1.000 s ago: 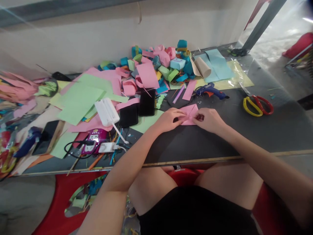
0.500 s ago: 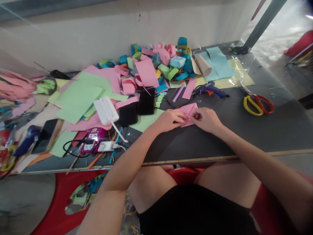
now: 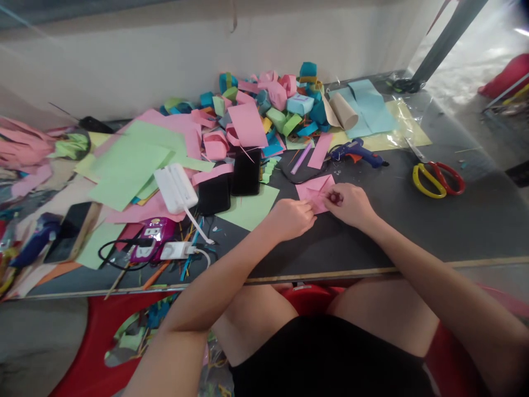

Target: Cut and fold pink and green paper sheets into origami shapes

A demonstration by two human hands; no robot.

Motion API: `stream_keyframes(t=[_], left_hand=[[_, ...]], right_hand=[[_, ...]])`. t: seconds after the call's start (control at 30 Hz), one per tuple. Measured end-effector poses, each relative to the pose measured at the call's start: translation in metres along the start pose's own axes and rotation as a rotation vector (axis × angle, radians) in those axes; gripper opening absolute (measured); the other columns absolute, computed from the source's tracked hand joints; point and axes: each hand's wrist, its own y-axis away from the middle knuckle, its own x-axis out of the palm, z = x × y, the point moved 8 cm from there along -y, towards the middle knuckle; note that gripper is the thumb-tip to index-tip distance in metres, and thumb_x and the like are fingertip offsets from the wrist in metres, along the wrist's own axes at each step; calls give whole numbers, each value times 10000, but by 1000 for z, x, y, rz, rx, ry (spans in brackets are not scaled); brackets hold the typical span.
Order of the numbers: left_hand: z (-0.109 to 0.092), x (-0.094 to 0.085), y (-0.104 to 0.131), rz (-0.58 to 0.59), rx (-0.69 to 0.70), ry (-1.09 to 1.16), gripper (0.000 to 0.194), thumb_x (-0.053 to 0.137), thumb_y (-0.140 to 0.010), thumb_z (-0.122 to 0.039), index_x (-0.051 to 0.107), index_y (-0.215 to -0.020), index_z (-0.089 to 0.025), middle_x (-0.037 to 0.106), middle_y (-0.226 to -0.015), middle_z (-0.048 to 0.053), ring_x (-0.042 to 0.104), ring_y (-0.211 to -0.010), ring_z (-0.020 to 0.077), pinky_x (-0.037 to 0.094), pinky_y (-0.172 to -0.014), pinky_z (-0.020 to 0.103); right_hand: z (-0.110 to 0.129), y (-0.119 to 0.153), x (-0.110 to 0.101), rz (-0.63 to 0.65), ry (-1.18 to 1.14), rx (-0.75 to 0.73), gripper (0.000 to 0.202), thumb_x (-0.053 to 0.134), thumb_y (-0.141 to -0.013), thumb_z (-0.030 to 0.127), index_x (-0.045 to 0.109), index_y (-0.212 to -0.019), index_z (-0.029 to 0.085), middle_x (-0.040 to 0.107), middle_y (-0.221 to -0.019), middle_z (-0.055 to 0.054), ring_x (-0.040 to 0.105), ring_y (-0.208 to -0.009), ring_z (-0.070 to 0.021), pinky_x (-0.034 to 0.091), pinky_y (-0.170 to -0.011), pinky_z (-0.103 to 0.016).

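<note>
A folded pink paper point(image 3: 314, 189) lies on the dark tabletop in front of me, its creased flaps meeting near the middle. My right hand point(image 3: 350, 203) has thumb and forefinger pinched together on a flap at the paper's right side. At the lower left corner, my left hand point(image 3: 292, 219) is closed, with its fingers bent and their tips on the paper's edge. Just behind the paper are a purple stick point(image 3: 301, 159) and a pink strip point(image 3: 320, 151). A blue glue gun point(image 3: 359, 153) with an orange trigger rests beyond my right hand.
Scissors point(image 3: 438, 179) with yellow and red handles lie at right. Folded paper pieces point(image 3: 276, 95) are heaped by the wall. Green sheets point(image 3: 131, 165), a white power bank point(image 3: 176, 188), a black phone point(image 3: 247, 172) and a purple power socket point(image 3: 154, 238) with cables crowd the left.
My left hand has slid toward me, off the middle of the pink paper to its lower left corner, showing more of the folds. The right hand keeps its pinch.
</note>
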Motion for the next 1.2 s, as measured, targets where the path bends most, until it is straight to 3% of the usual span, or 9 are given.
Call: stream_keyframes(t=[0.13, 0.23, 0.33, 0.43, 0.57, 0.77, 1.0, 1.2], left_hand=[[-25, 10, 0, 10, -206, -99, 493, 520, -1027, -307, 619, -1318, 79, 671, -1299, 301, 666, -1256, 341, 557, -1041, 417], [-36, 11, 2, -13, -224, -12, 550, 547, -1014, -341, 566, -1393, 57, 572, -1447, 293, 590, -1347, 374, 491, -1140, 474], [-18, 4, 5, -74, -206, 198, 444, 458, -1043, -258, 572, -1421, -55, 567, -1495, 206, 594, -1361, 284, 502, -1145, 421], [23, -4, 8, -170, -273, 369, 413, 385, -1064, -231, 601, -1399, -124, 620, -1454, 153, 590, -1364, 228, 498, -1153, 434], [57, 2, 0, -153, -286, 427, 287, 540, -1017, -249, 715, -1220, -148, 711, -1322, 129, 652, -1264, 234, 517, -1112, 444], [60, 8, -11, -126, -246, 382, 178, 652, -951, -247, 757, -1049, -140, 759, -1166, 139, 678, -1165, 258, 528, -1040, 453], [67, 7, -4, -133, -297, 582, 49, 746, -869, -220, 776, -842, -193, 796, -931, 49, 709, -895, 189, 552, -885, 362], [59, 9, -1, -106, -235, 641, 67, 731, -876, -214, 786, -912, -225, 803, -1005, 40, 719, -952, 198, 544, -918, 379]], right_hand=[[1, 0, -2, -33, 8, -4, 23, 613, -768, 211, 619, -788, 219, 679, -758, -42, 592, -717, -196, 446, -702, -312], [1, 1, -2, -44, 1, -28, 142, 592, -790, 191, 655, -914, 218, 704, -845, -63, 626, -789, -220, 472, -743, -327], [0, 1, -2, -35, -5, -47, 163, 569, -812, 172, 674, -926, 220, 709, -877, -71, 628, -798, -224, 477, -745, -335], [-2, 1, -1, -23, -25, -42, 164, 560, -823, 164, 683, -918, 214, 702, -863, -66, 614, -762, -210, 474, -735, -331], [-2, 0, 1, -2, -32, -35, 124, 560, -853, 198, 682, -876, 201, 692, -853, -76, 605, -760, -209, 468, -744, -337], [2, 1, 0, -6, -49, -56, 129, 686, -821, 335, 673, -847, 209, 679, -828, -69, 604, -807, -229, 464, -767, -349], [-2, -2, 1, 22, -76, -16, 128, 699, -807, 323, 670, -742, 216, 671, -740, -41, 580, -719, -198, 434, -703, -326], [-4, -6, 4, 33, -65, 17, 158, 716, -817, 344, 676, -730, 218, 693, -751, -34, 580, -696, -181, 416, -673, -314]])
